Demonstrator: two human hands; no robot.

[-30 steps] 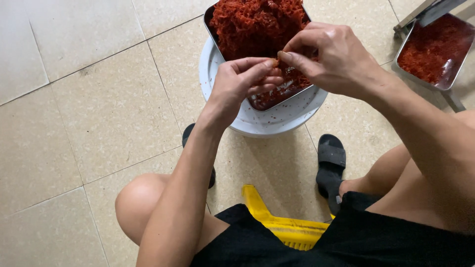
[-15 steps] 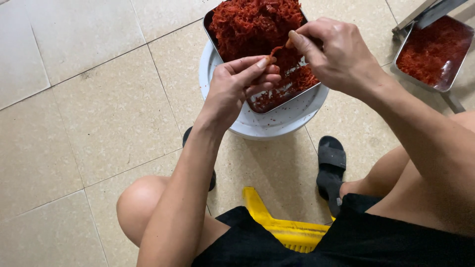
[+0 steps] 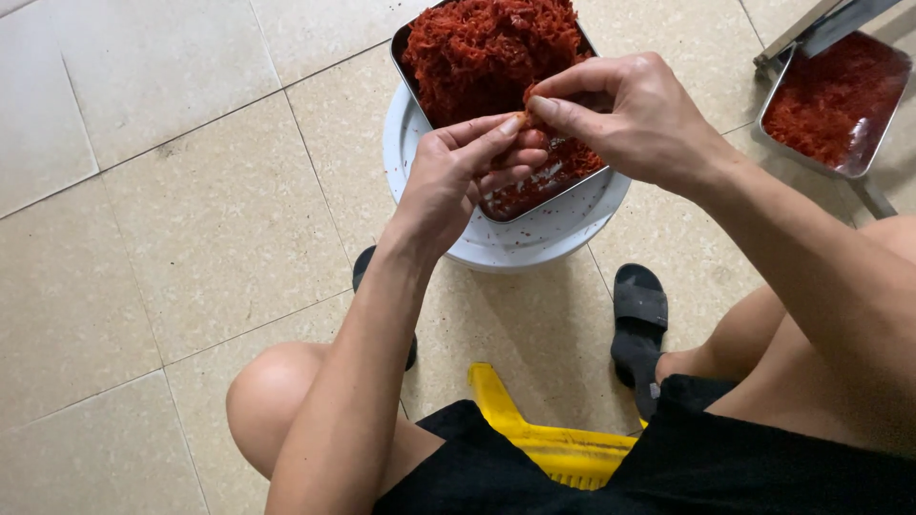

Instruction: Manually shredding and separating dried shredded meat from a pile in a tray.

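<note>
Sitting low on a yellow stool (image 3: 553, 443), the person is leaning over a metal tray (image 3: 405, 57) that is heaped with red shredded stuff (image 3: 482, 48), maybe dried chili or shredded meat, the view is not sharp enough to say which. The tray is resting on top of a white bucket (image 3: 534, 238), which is bringing it up near to the hands, so the arms are not needing to reach to the floor.

The left hand (image 3: 458, 176) is curling under the near edge of the heap, the fingers bent and close together, cupping a small clump. The right hand (image 3: 634, 114) is coming from the other side, and its thumb and forefinger are pinching a little tuft of the same red shreds just above the left fingertips. The two hands are almost touching, so any loose bits are falling back in the tray and not on the tiles.

A second metal tray (image 3: 863, 153) with a thinner layer of red shreds is lying on the tiled floor (image 3: 191, 219) at the right, well apart. Black sandals (image 3: 639, 319) are standing on both sides of the bucket
</note>
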